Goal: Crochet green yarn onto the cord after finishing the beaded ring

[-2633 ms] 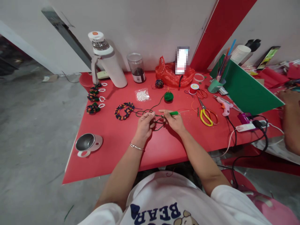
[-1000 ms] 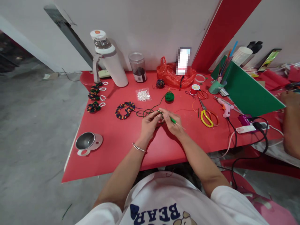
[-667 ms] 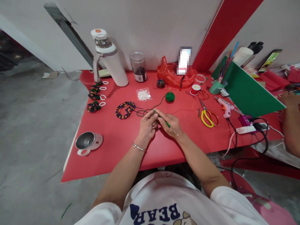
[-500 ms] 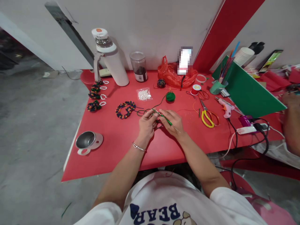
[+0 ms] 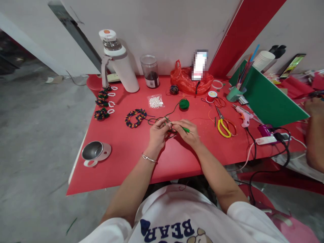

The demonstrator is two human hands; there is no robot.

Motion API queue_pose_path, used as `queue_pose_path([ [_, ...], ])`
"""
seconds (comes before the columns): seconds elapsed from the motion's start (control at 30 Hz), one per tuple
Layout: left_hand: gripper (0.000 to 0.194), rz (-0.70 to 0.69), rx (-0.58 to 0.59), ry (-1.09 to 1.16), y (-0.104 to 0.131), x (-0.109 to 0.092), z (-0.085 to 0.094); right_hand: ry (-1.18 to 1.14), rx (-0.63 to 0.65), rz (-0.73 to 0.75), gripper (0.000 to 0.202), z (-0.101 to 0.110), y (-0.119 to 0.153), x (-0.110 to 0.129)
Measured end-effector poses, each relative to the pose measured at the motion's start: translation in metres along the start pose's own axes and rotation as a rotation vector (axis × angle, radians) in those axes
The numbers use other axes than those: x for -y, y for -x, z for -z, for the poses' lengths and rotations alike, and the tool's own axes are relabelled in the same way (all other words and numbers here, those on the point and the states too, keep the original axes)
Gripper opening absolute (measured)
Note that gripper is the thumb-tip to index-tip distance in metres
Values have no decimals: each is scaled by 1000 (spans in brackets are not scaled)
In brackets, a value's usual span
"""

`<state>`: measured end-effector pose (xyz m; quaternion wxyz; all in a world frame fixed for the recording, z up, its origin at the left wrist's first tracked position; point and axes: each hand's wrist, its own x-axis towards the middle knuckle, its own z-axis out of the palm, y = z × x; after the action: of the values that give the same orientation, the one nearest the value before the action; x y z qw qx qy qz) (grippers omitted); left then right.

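Note:
My left hand (image 5: 159,133) pinches dark green yarn near the middle of the red table (image 5: 121,162). My right hand (image 5: 187,132) is closed on a crochet hook with a green handle (image 5: 186,129), its tip at the yarn by my left fingers. A strand runs from there to a green yarn ball (image 5: 184,104) just beyond the hands. Left of my hands lies a multicoloured crocheted loop (image 5: 135,118). The stitches between my fingers are too small to make out.
At the left are a metal cup (image 5: 96,153), a white bottle (image 5: 124,71) and beaded yarn pieces (image 5: 101,114). A bead bag (image 5: 156,101) lies behind. Scissors (image 5: 223,127), a glue gun (image 5: 245,116) and another person's arm (image 5: 315,135) are at the right.
My right hand has turned slightly, and the hook lies flatter, its back end pointing more to the right. My left hand has barely moved.

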<state>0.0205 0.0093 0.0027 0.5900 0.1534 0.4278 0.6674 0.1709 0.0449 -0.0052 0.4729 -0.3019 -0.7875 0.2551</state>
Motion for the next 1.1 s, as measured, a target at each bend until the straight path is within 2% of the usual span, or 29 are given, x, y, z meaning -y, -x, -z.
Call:
queue_pose_path([
  [0.1,55,-86,-66,-22,1,6,-2,130,-2,81,26,-7,4,-1],
  [0.27,43,68,-52,73,1,2,-3,275,38,171,27,-14,7,0],
  [0.43,34,199,-14,157,2,-9,-4,104,47,45,26,-15,10,-1],
  [0.6,32,257,95,177,1,-18,-1,-71,31,75,30,-7,7,-6],
  [0.8,39,216,118,88,-2,-21,6,-186,69,-76,32,3,-2,-8],
  [1.1,38,176,88,27,-2,-23,5,-183,76,-43,29,8,-4,-4],
])
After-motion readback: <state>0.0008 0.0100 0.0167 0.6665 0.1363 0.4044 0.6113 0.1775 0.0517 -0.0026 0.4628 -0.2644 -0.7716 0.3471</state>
